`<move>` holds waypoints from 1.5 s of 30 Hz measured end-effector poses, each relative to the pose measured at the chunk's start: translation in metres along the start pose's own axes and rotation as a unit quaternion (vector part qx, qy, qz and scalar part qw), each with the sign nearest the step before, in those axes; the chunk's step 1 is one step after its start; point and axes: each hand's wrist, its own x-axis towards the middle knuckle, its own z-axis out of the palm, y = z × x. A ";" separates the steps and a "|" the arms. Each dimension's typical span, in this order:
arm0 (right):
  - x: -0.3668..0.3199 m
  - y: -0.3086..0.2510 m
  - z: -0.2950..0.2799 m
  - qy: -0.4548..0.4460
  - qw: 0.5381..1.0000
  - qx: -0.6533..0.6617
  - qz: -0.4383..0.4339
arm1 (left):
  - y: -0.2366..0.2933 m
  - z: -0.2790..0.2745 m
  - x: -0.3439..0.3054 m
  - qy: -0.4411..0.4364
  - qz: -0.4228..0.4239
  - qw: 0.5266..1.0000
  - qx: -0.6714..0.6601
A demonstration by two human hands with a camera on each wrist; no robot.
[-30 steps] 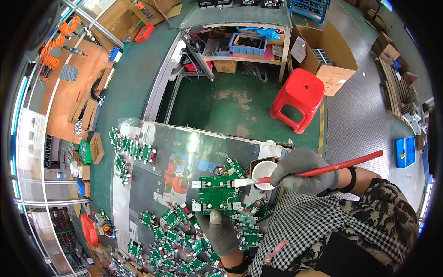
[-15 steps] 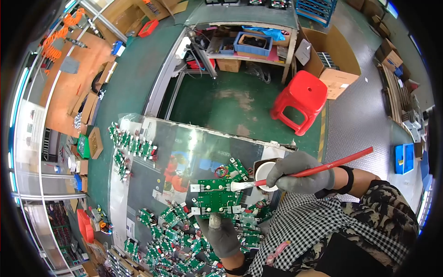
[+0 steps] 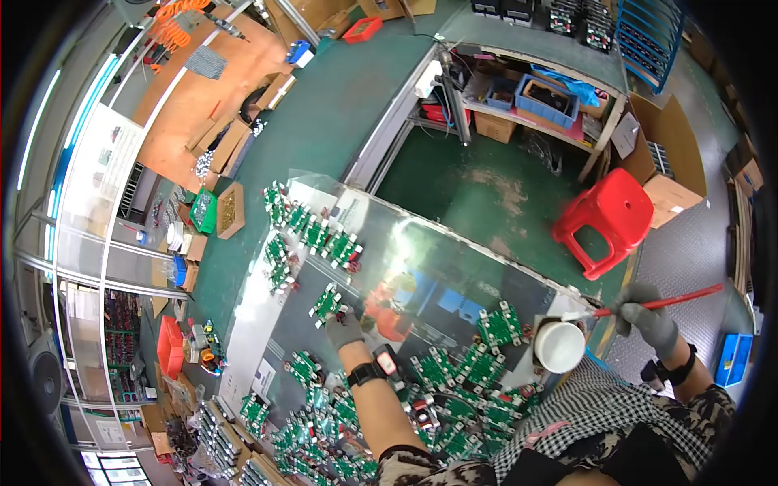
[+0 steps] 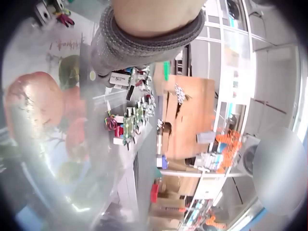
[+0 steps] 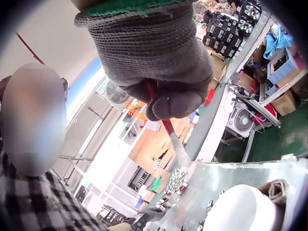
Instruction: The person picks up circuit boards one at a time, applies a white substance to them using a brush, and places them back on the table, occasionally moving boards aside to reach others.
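My gloved left hand (image 3: 345, 330) holds a green circuit board (image 3: 327, 303) by its near end, low over the left part of the table. In the left wrist view the glove (image 4: 108, 53) hides most of that board. At the right, my gloved right hand (image 3: 651, 321) grips the red handle of a paintbrush (image 3: 689, 297). The brush's pale bristles (image 5: 180, 153) point down and away from the fingers in the right wrist view. Below the brush tip in the head view stands a white cup (image 3: 559, 347), near the table's right edge.
Several green boards (image 3: 312, 231) lie grouped at the table's far left. Many more boards (image 3: 478, 368) cover the near side, some overlapping. A red stool (image 3: 608, 215) stands on the floor beyond the table, close to a cardboard box (image 3: 677, 174).
My left hand has moved away to the left with a board. The brush has lifted off the boards and gone right, over the cup. The head view has turned left.
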 end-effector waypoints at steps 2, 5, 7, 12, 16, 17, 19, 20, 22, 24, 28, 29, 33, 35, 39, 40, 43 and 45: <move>0.006 -0.002 -0.004 0.002 1.000 -0.016 -0.001 | -0.013 0.003 0.042 0.012 0.055 0.998 -0.027; 0.017 -0.004 -0.004 0.021 0.999 -0.040 -0.004 | -0.004 0.074 0.013 0.129 0.085 0.978 0.138; 0.017 -0.014 0.001 0.037 0.998 -0.054 -0.010 | 0.008 0.081 0.039 0.198 0.045 0.941 0.272; 0.026 -0.016 0.010 0.060 0.997 -0.019 0.034 | 0.016 0.081 -0.041 -0.020 0.000 0.960 0.281; 0.027 -0.019 0.010 -0.017 0.997 -0.060 0.040 | -0.029 0.047 -0.169 -0.387 0.146 0.588 0.696; 0.024 -0.018 0.007 -0.055 0.995 -0.079 0.033 | -0.035 0.052 -0.198 -0.486 0.127 0.523 0.688; 0.014 -0.018 0.003 -0.075 0.994 -0.050 0.058 | -0.066 0.038 -0.229 -0.426 0.072 0.450 0.782; 0.010 -0.017 0.004 -0.099 0.993 -0.029 0.056 | -0.079 0.034 -0.238 -0.417 0.107 0.424 0.797; -0.001 -0.009 -0.004 -0.141 0.987 -0.006 0.073 | -0.098 0.033 -0.248 -0.420 0.139 0.391 0.807; -0.009 0.004 -0.004 -0.123 0.989 -0.061 0.056 | -0.111 0.038 -0.251 -0.344 0.100 0.455 0.815; -0.015 0.028 0.010 -0.097 0.980 -0.171 0.001 | -0.129 0.024 -0.245 -0.329 0.125 0.512 0.783; -0.016 0.035 0.013 -0.096 0.976 -0.193 -0.011 | -0.130 0.025 -0.249 -0.335 0.127 0.505 0.785; -0.007 0.050 0.026 -0.106 0.970 -0.217 -0.017 | -0.129 0.040 -0.252 -0.355 0.157 0.477 0.789; -0.002 0.058 0.031 -0.143 0.946 -0.289 0.036 | -0.130 0.035 -0.241 -0.353 0.024 0.595 0.722; 0.002 0.088 0.028 -0.159 0.954 -0.253 -0.017 | -0.135 0.028 -0.233 -0.350 0.041 0.594 0.724; 0.003 0.087 0.023 -0.155 0.956 -0.248 -0.019 | -0.136 0.025 -0.231 -0.355 0.040 0.596 0.720; 0.004 0.078 0.005 -0.160 0.978 -0.016 0.135 | -0.131 0.028 -0.240 -0.336 0.001 0.638 0.693; -0.002 0.069 -0.001 -0.131 0.986 -0.026 0.100 | -0.136 0.013 -0.229 -0.360 0.058 0.638 0.679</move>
